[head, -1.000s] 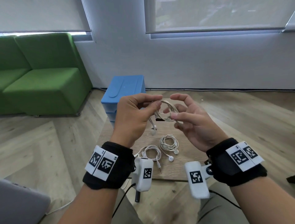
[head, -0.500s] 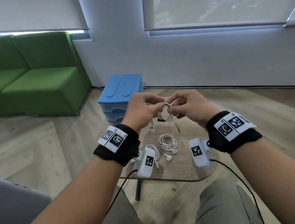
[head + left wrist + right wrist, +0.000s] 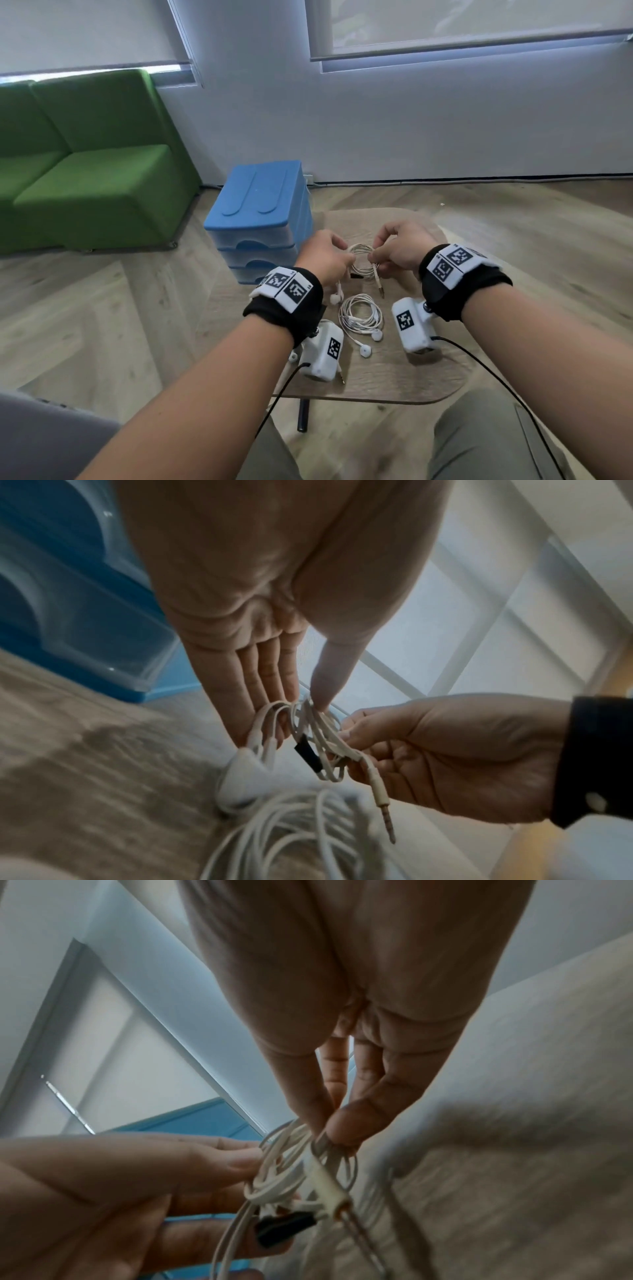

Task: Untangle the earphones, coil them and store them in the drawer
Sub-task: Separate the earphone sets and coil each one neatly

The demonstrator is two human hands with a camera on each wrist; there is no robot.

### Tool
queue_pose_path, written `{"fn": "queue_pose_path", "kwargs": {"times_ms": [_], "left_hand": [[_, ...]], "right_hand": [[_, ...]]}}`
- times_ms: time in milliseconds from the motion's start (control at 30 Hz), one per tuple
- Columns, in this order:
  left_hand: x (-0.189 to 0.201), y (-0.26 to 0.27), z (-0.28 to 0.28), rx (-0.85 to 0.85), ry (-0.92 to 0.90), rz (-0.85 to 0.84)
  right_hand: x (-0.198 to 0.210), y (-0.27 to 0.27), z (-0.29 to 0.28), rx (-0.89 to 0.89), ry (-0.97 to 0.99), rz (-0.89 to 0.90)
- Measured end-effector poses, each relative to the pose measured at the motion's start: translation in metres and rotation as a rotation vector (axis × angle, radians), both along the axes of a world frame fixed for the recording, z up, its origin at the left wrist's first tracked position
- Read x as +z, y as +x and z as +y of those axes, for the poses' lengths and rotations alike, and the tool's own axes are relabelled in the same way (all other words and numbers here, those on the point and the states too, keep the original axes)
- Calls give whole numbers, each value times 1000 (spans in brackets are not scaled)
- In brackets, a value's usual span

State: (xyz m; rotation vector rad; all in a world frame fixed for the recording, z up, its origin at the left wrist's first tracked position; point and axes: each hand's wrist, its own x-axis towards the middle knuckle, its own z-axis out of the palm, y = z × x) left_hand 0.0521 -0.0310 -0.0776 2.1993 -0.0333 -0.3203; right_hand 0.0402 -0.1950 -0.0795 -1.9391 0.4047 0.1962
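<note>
Both hands hold one coil of cream-white earphones [image 3: 360,260] low over the small wooden table [image 3: 428,387]. My left hand [image 3: 325,258] pinches the coil's left side between thumb and fingers [image 3: 274,696]; its two earbuds [image 3: 336,294] dangle below. My right hand [image 3: 399,251] pinches the right side [image 3: 329,1131], and the jack plug [image 3: 379,286] hangs down from it. A black section [image 3: 308,753] shows on the cable. A second coiled pair [image 3: 359,313] lies on the table just below. A third pair is mostly hidden under my left wrist camera [image 3: 323,349]. The blue drawer unit [image 3: 260,219] stands left of the table, drawers closed.
A green sofa [image 3: 85,164] stands at the far left on the wooden floor. A white wall with blinds is behind. My knees [image 3: 479,442] are under the table's near edge. A grey object [image 3: 41,442] sits at bottom left.
Both hands have lowered and moved away from me toward the table with the coil. The right hand turned palm down and now pinches the coil's right side.
</note>
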Motion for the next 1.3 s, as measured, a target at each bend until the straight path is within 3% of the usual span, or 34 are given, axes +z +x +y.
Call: {"fn": "queue_pose_path", "kwargs": {"times_ms": [100, 300, 567, 1300], "left_hand": [[-5, 4, -3, -25, 170, -71], [-11, 9, -7, -46, 289, -105], [-16, 11, -4, -40, 238, -102], [-6, 8, -6, -79, 257, -92]], "right_hand": [[-5, 2, 1, -20, -43, -5], [-3, -1, -4, 13, -10, 5], [2, -4, -5, 40, 52, 56], [0, -8, -1, -6, -71, 15]]}}
